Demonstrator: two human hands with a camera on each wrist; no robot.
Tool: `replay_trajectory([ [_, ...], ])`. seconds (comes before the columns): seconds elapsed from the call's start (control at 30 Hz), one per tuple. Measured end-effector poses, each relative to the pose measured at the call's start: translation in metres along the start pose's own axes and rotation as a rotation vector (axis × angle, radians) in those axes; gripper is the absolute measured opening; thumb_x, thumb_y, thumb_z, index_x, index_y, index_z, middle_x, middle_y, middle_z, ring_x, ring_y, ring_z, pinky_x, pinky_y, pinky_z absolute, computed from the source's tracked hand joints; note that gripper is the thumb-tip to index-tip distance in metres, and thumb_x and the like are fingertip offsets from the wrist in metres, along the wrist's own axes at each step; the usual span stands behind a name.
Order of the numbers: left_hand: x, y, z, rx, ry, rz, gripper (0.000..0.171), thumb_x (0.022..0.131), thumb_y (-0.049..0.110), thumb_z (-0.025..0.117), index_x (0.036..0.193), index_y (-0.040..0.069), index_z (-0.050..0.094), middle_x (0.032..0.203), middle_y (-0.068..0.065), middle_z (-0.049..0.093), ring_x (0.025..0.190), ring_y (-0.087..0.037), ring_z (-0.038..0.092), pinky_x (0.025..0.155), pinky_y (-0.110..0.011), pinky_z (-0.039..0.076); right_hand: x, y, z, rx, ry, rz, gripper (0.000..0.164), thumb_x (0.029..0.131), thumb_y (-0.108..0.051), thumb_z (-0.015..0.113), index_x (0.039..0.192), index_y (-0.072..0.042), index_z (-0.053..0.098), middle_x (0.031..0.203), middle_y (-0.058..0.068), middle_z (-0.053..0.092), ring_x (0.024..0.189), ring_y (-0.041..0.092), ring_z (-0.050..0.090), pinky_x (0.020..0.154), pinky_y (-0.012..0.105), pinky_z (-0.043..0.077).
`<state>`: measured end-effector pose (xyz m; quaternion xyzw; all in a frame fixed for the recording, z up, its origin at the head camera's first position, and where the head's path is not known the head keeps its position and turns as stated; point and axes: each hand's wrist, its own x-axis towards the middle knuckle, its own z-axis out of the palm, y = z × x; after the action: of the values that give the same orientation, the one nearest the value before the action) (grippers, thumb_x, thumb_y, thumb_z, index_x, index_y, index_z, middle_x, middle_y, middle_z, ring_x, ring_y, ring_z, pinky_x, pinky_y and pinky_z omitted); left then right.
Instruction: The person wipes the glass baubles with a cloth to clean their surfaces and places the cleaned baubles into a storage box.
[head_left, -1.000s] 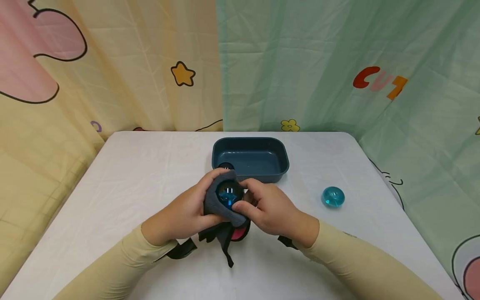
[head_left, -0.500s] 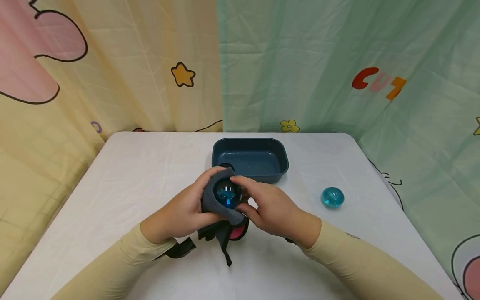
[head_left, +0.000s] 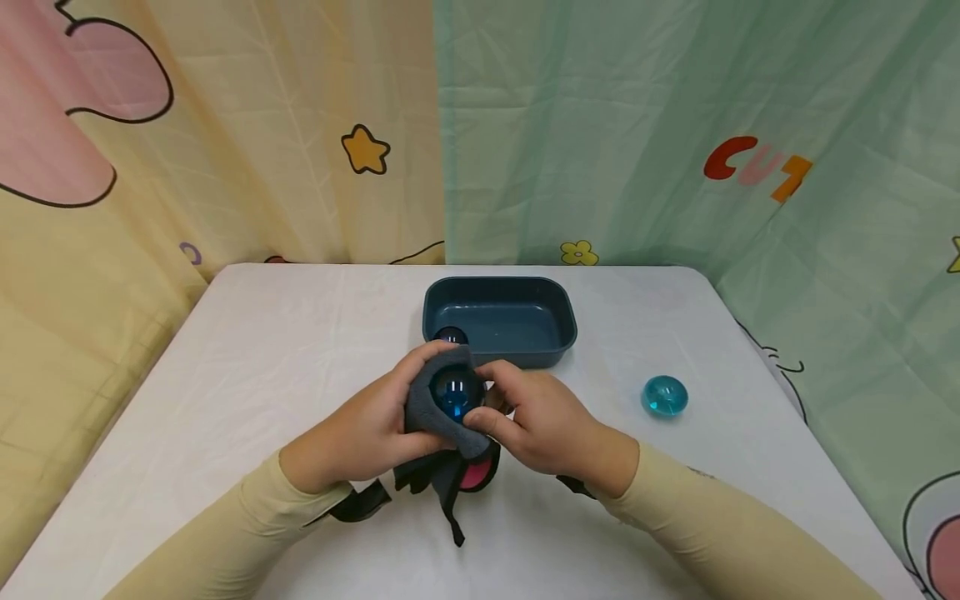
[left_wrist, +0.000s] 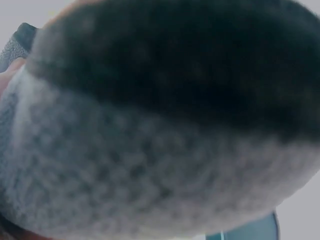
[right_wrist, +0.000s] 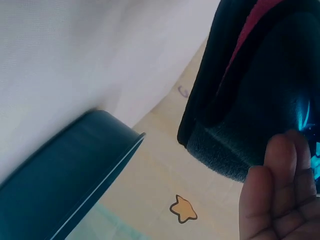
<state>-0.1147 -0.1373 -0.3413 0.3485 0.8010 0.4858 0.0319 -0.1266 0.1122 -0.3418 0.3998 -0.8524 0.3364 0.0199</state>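
In the head view my left hand [head_left: 371, 425] grips a fuzzy grey cloth thing [head_left: 423, 408] with black flaps and a pink patch. A shiny, see-through blue ball [head_left: 456, 392] sits in its opening. My right hand [head_left: 543, 417] holds the ball's right side, its thumb on the front and its other fingers partly hidden behind. The right wrist view shows the fingers [right_wrist: 280, 165] beside the dark cloth [right_wrist: 260, 90]. Blurred grey cloth [left_wrist: 150, 165] fills most of the left wrist view. A dark, shiny round thing [head_left: 451, 334] shows just behind the cloth.
A dark teal box [head_left: 570, 333] stands behind the hands on the white table [head_left: 300, 333]. To the right lies a clear turquoise ball-like piece [head_left: 665, 396]. Patterned curtains [head_left: 637, 150] hang beyond the table's back edge.
The right hand's fingers slid up the ball and then back down, its thumb again on the ball's front. Hands and cloth shifted only slightly; the box and turquoise piece stayed put.
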Motion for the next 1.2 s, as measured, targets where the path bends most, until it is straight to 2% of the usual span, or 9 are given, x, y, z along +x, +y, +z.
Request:
replay_trajectory([
  [0.07, 0.0005, -0.0016, 0.0002, -0.008, 0.013, 0.009, 0.090, 0.090, 0.011, 0.085, 0.160, 0.019, 0.030, 0.145, -0.005, 0.059, 0.126, -0.019, 0.062, 0.111, -0.033, 0.049, 0.0002, 0.0003, 0.0010, 0.019, 0.013, -0.010, 0.046, 0.103, -0.022, 0.069, 0.139, 0.002, 0.051, 0.100, 0.003, 0.079, 0.088, 0.010, 0.073, 0.079, 0.028, 0.061],
  [0.27, 0.0020, -0.0061, -0.0004, -0.034, 0.039, 0.013, 0.088, 0.090, 0.008, 0.084, 0.160, 0.018, 0.031, 0.147, -0.006, 0.059, 0.128, -0.020, 0.062, 0.111, -0.032, 0.050, 0.0000, 0.0034, 0.0010, 0.021, 0.023, -0.110, 0.069, 0.100, -0.015, 0.072, 0.154, 0.000, 0.032, 0.110, 0.005, 0.077, 0.094, 0.010, 0.073, 0.087, 0.031, 0.061],
  [0.53, 0.0029, -0.0047, -0.0007, -0.043, 0.036, 0.010, 0.087, 0.090, 0.009, 0.084, 0.160, 0.020, 0.032, 0.147, -0.005, 0.059, 0.127, -0.020, 0.063, 0.110, -0.031, 0.050, -0.0001, 0.0028, -0.0004, -0.122, 0.034, -0.132, 0.069, 0.097, -0.012, 0.077, 0.150, 0.000, 0.035, 0.117, 0.010, 0.074, 0.097, 0.016, 0.075, 0.087, 0.031, 0.062],
  [0.7, 0.0021, -0.0020, -0.0005, -0.013, 0.028, -0.003, 0.089, 0.090, 0.008, 0.084, 0.160, 0.020, 0.031, 0.148, -0.005, 0.058, 0.127, -0.019, 0.063, 0.110, -0.033, 0.051, 0.0000, 0.0028, -0.0020, -0.160, 0.041, -0.137, 0.067, 0.096, -0.016, 0.079, 0.147, 0.003, 0.040, 0.110, 0.008, 0.076, 0.093, 0.015, 0.075, 0.082, 0.030, 0.062],
  [0.8, 0.0014, -0.0003, -0.0003, -0.001, 0.017, -0.017, 0.090, 0.090, 0.008, 0.084, 0.160, 0.020, 0.030, 0.147, -0.005, 0.058, 0.126, -0.018, 0.063, 0.109, -0.034, 0.051, 0.0003, 0.0036, -0.0034, -0.129, 0.007, -0.094, 0.059, 0.098, -0.020, 0.076, 0.143, 0.003, 0.045, 0.101, 0.004, 0.078, 0.085, 0.011, 0.073, 0.074, 0.024, 0.059],
  [0.9, 0.0013, 0.0007, 0.0006, 0.001, 0.001, -0.022, 0.090, 0.090, 0.011, 0.084, 0.160, 0.021, 0.029, 0.145, -0.004, 0.059, 0.125, -0.018, 0.063, 0.109, -0.035, 0.052, 0.0013, 0.0041, -0.0039, -0.053, -0.020, -0.027, 0.043, 0.101, -0.022, 0.072, 0.133, 0.001, 0.054, 0.091, 0.001, 0.078, 0.077, 0.007, 0.069, 0.066, 0.021, 0.055],
  [1.0, 0.0011, 0.0005, 0.0018, 0.005, -0.003, -0.017, 0.090, 0.090, 0.012, 0.085, 0.160, 0.022, 0.029, 0.144, -0.004, 0.059, 0.125, -0.018, 0.062, 0.108, -0.034, 0.052, 0.0019, 0.0040, -0.0026, 0.012, -0.011, 0.011, 0.033, 0.102, -0.022, 0.070, 0.125, -0.001, 0.060, 0.089, 0.000, 0.077, 0.077, 0.006, 0.068, 0.067, 0.023, 0.055],
  [1.1, 0.0013, -0.0006, 0.0017, 0.011, 0.017, 0.003, 0.090, 0.090, 0.011, 0.085, 0.160, 0.021, 0.030, 0.145, -0.005, 0.059, 0.126, -0.019, 0.061, 0.109, -0.034, 0.051, 0.0017, 0.0047, -0.0004, 0.059, 0.011, -0.008, 0.038, 0.102, -0.020, 0.070, 0.132, 0.000, 0.058, 0.098, 0.001, 0.077, 0.084, 0.006, 0.070, 0.075, 0.026, 0.059],
  [1.2, 0.0012, -0.0011, 0.0000, 0.007, 0.039, 0.017, 0.091, 0.088, 0.008, 0.086, 0.160, 0.019, 0.030, 0.148, -0.005, 0.058, 0.129, -0.020, 0.060, 0.111, -0.034, 0.050, 0.0013, 0.0054, 0.0002, 0.084, 0.016, -0.078, 0.054, 0.101, -0.016, 0.070, 0.146, 0.001, 0.044, 0.108, 0.004, 0.076, 0.091, 0.007, 0.071, 0.084, 0.029, 0.061],
])
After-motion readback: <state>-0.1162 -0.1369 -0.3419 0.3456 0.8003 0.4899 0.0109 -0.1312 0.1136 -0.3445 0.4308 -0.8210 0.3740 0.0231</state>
